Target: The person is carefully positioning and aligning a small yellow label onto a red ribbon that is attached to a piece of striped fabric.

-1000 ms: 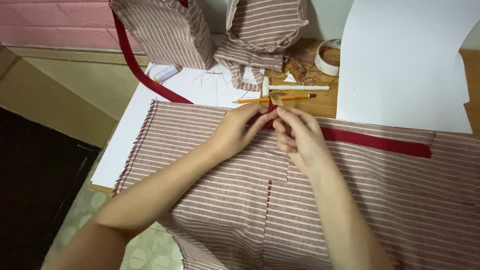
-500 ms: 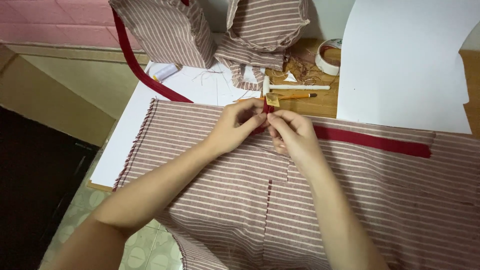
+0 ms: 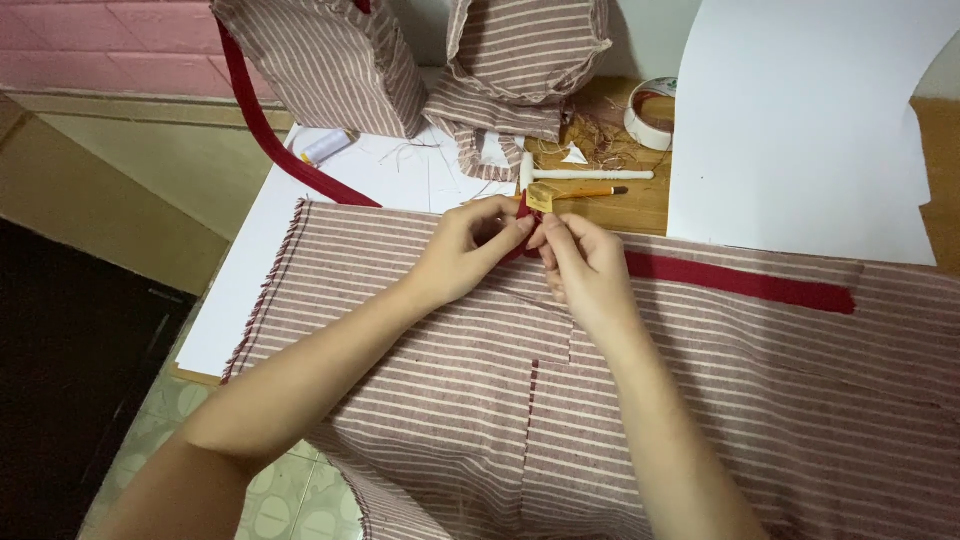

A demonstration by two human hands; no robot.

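Both hands crept up: left hand and right hand pinch red tape.

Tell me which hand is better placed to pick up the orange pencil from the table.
Probably the right hand. The orange pencil lies just beyond its fingers, while the left hand sits further to the left. Both hands are pinching the dark red strip and a small yellow tag.

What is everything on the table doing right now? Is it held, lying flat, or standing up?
left hand: pinching the red strip
right hand: pinching the same strip
red strip: lying flat on the cloth, near end lifted
yellow tag: held up at the fingertips
striped cloth: spread flat
tape roll: lying flat
striped bag: standing
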